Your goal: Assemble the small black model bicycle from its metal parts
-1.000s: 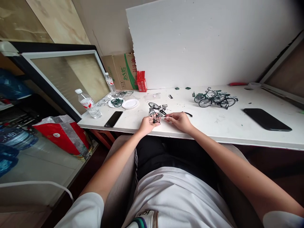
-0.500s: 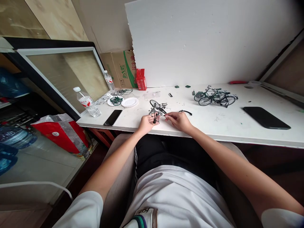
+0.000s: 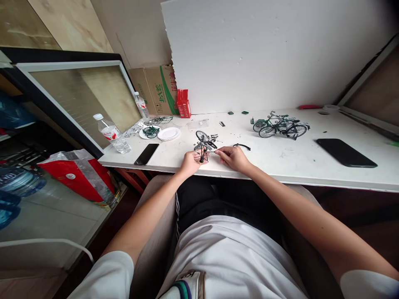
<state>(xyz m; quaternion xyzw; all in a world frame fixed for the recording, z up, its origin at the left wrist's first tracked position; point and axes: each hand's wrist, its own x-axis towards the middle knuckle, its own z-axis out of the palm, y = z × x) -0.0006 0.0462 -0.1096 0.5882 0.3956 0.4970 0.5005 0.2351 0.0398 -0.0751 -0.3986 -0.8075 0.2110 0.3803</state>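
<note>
At the table's front edge, my left hand (image 3: 190, 163) is closed around a small black model bicycle frame (image 3: 202, 157). My right hand (image 3: 233, 158) pinches a thin dark rod (image 3: 211, 151), whose tip points left and meets the frame; its exact kind is too small to make out. Just behind my fingers lie spoked wheels (image 3: 202, 136) and other little black and grey parts (image 3: 213, 138). A curved black strip (image 3: 242, 146) rests beyond my right hand. Fingers hide part of the frame.
Model bicycles (image 3: 282, 126) stand at the right, near a black phone (image 3: 346, 153). To the left are another phone (image 3: 146, 154), a water bottle (image 3: 112, 135), white plates (image 3: 168, 133) and green parts (image 3: 151, 132). A red box (image 3: 183, 104) stands at the back.
The view has shifted slightly. Both hands keep nearly the same pose, with the rod still against the bicycle frame.
</note>
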